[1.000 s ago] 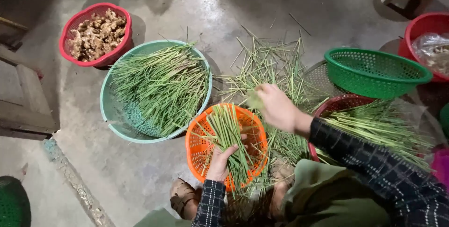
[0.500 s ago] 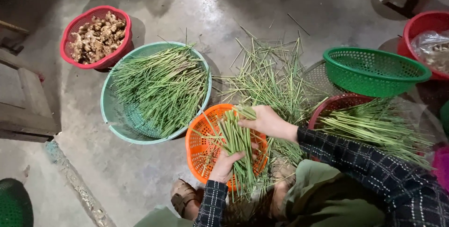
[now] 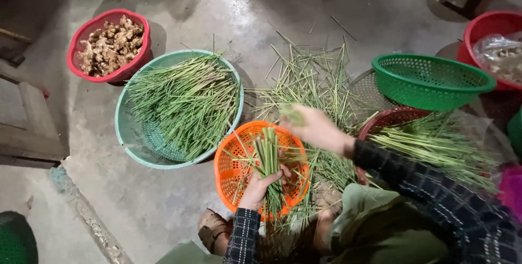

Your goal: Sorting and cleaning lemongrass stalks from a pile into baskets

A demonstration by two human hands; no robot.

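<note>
At lower centre the left hand (image 3: pixel 260 187) clamps a bundle of green stalks (image 3: pixel 268 160) upright over the orange basket (image 3: pixel 231 169), catching trimmings, while the blurred right hand (image 3: pixel 312 128) pinches a green scrap.

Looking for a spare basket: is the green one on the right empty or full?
Empty, as far as shows: the green basket shows only bare mesh inside, though its near wall hides part of the bottom.

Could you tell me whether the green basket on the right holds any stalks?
No, the green basket shows only its bare perforated inside.
</note>
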